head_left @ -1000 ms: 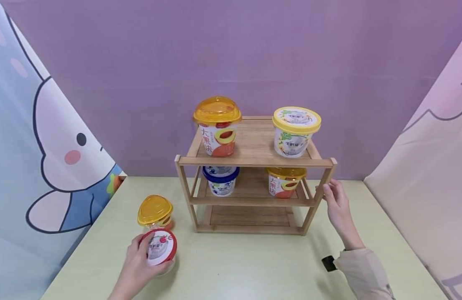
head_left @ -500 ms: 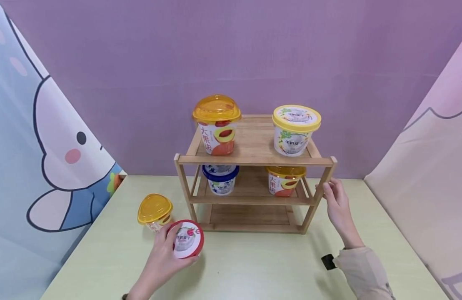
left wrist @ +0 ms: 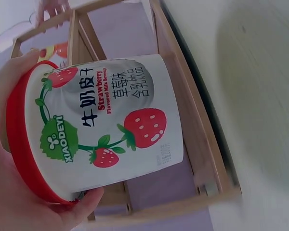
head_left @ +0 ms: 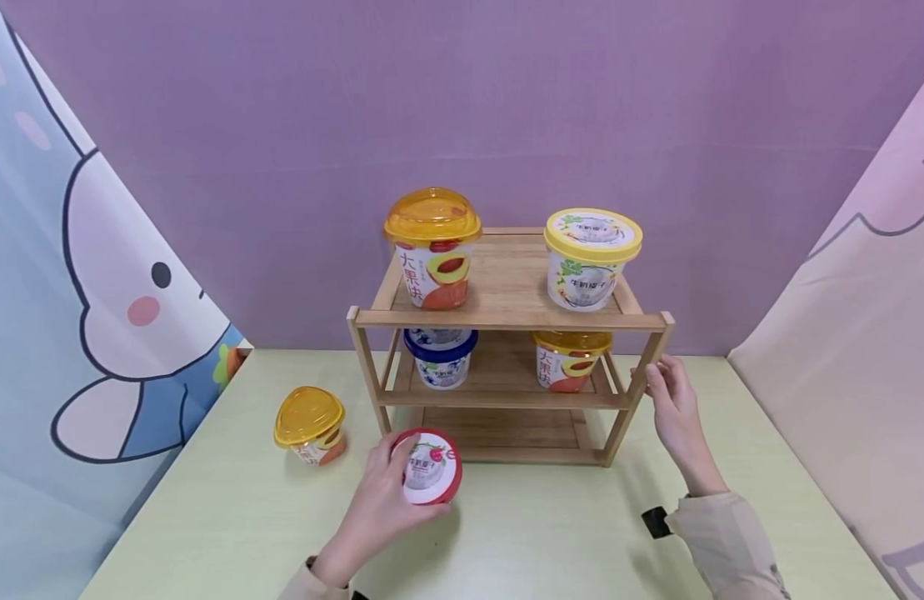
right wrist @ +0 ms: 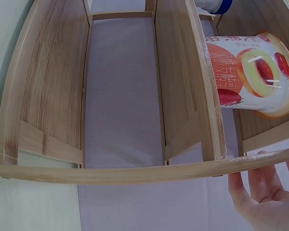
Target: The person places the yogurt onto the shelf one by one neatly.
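My left hand [head_left: 379,498] grips a white cup of strawberry milk drink with a red lid [head_left: 429,468], in front of the rack's lower left corner. In the left wrist view, the printed strawberries on the cup's side [left wrist: 118,120] face the camera, and thumb and fingers hold it at the lid end. A three-tier wooden rack [head_left: 506,320] stands on the table. At its right front post, my right hand [head_left: 679,417] holds the wood, with fingertips reaching behind it. The right wrist view shows those fingers [right wrist: 264,180] at the post beside the middle tier.
An orange-lidded fruit cup [head_left: 309,421] stands on the table left of the rack. Another fruit cup [head_left: 435,258] and a yellow-lidded cup [head_left: 591,267] are on the top tier. The middle tier bears a blue-lidded cup [head_left: 442,367] and a fruit cup [head_left: 569,367].
My left hand has carried the red-lidded cup rightward, from beside the orange-lidded cup on the table to in front of the rack. The right hand stays at the post.
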Available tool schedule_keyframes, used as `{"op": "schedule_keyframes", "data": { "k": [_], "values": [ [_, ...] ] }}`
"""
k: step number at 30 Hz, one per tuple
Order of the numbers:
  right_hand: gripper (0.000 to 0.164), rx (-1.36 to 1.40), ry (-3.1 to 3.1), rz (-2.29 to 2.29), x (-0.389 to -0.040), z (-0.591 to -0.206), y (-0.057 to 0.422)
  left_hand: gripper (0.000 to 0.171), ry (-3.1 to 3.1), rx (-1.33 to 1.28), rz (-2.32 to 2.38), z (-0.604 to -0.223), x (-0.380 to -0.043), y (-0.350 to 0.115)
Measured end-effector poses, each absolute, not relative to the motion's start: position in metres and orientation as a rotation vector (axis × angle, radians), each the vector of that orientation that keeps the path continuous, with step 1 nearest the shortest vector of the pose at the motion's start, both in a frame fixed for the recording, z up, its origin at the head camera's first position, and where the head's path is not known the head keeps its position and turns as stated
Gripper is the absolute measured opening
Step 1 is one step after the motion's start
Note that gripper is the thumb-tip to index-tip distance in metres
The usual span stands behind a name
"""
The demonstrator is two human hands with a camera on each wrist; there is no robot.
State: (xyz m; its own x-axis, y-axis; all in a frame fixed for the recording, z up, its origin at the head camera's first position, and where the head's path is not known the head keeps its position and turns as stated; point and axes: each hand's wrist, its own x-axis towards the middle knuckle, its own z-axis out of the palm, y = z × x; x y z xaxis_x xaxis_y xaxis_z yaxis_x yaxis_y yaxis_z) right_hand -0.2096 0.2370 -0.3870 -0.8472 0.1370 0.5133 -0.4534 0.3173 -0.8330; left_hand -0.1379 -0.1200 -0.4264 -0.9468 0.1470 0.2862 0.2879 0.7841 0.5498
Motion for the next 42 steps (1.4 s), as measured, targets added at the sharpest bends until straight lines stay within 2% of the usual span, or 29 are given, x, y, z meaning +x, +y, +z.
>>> {"op": "schedule_keyframes", "data": {
  "k": [20,42],
  "values": [
    [0.024,0.269,-2.117,1.547,-0.21,-0.388,0.239,0.092,-2.734,-0.491,-0.948,-0.429,-0.156,-0.052],
    [0.026,0.273,-2.12,1.515,-0.211,-0.388,0.238,0.091,-2.721,-0.442,-0.874,-0.438,-0.173,0.004]
  ]
}}
